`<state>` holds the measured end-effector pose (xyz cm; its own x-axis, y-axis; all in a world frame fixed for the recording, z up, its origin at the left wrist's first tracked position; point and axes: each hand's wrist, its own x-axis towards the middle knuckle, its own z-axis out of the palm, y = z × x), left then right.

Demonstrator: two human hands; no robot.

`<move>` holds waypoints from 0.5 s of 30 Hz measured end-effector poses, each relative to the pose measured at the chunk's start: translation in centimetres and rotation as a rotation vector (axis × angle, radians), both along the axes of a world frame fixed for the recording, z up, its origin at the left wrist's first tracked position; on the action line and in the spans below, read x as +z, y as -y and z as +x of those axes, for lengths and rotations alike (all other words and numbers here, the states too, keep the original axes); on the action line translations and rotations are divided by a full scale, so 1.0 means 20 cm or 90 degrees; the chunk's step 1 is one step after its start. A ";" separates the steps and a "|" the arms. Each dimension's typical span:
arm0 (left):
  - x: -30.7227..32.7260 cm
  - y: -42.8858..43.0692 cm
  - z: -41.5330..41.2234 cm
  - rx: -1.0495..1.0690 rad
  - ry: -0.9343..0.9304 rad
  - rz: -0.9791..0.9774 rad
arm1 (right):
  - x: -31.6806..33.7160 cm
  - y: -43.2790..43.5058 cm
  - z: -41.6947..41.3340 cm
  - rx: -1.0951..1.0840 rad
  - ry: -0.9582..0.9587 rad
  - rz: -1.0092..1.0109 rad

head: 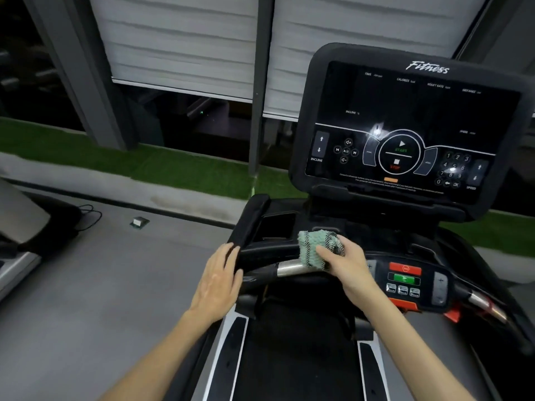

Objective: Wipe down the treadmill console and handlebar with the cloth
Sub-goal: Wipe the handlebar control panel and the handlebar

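The treadmill's black console screen stands upright at the right, dark, with printed START and STOP controls. Below it the front handlebar runs across, black with a metal sensor section. My right hand grips a bunched pale green cloth with a dark patterned edge and presses it onto the handlebar, just right of the metal section. My left hand lies with straight fingers against the left end of the bar, beside the padded left arm.
A small control panel with red and green buttons sits on the bar right of my right hand. The treadmill belt runs below. Grey floor lies to the left, with a neighbouring machine, a cable and a small box.
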<state>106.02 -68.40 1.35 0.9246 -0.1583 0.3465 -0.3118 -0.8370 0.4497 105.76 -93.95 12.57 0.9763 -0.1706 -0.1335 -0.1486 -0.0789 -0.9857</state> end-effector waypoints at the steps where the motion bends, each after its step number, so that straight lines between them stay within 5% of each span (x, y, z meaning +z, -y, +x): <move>1: -0.07 -0.03 -0.03 0.007 -0.013 0.047 | 0.00 0.03 0.00 -0.010 0.057 -0.116; 8: -0.35 -0.12 -0.18 0.011 -0.146 0.210 | -0.13 0.21 0.00 0.045 0.377 -0.781; 15: -0.36 -0.11 -0.16 0.021 -0.147 0.243 | -0.29 0.17 -0.06 0.194 0.331 -0.876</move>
